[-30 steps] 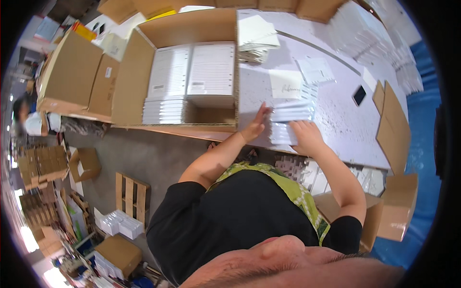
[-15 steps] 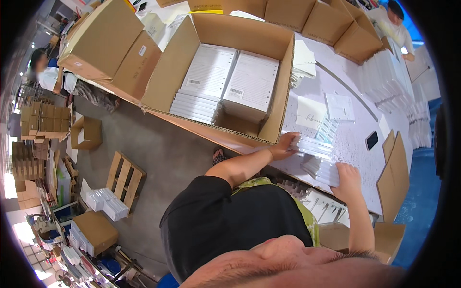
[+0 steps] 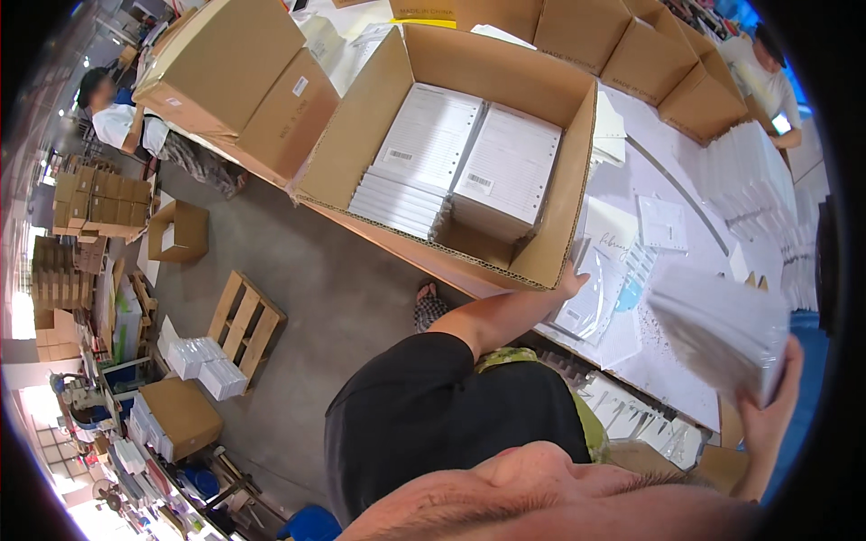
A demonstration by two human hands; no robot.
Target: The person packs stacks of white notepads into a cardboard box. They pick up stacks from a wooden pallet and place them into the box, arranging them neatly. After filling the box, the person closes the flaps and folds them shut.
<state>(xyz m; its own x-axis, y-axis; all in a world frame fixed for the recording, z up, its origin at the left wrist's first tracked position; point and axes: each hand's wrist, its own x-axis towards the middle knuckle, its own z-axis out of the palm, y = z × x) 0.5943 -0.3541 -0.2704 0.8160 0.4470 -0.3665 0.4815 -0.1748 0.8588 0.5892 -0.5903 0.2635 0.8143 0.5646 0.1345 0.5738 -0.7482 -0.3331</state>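
Observation:
My right hand (image 3: 771,383) grips a thick stack of plastic-wrapped paper packs (image 3: 722,325) from its lower side, tilted and raised above the right part of the table. My left hand (image 3: 572,281), at the near right corner of the open cardboard box (image 3: 433,245), has hold of the edge of one clear-wrapped paper pack (image 3: 588,293); the box partly hides its fingers. Inside the box, two piles of hole-punched paper packs (image 3: 508,162) lie side by side, each with a barcode label. Several more packs (image 3: 397,204) overlap in a row along its near left part.
A lettered sheet (image 3: 610,225) and another wrapped pack (image 3: 664,223) lie on the white table. Tall paper stacks (image 3: 749,176) stand at the right, near a person (image 3: 767,68). Closed cartons (image 3: 225,81) stand left of the box. A wooden pallet (image 3: 242,326) is on the floor.
My right hand has swung rightward and up with a thick stack. My left hand has gone from a small stack to a single pack beside the box. The view has shifted slightly.

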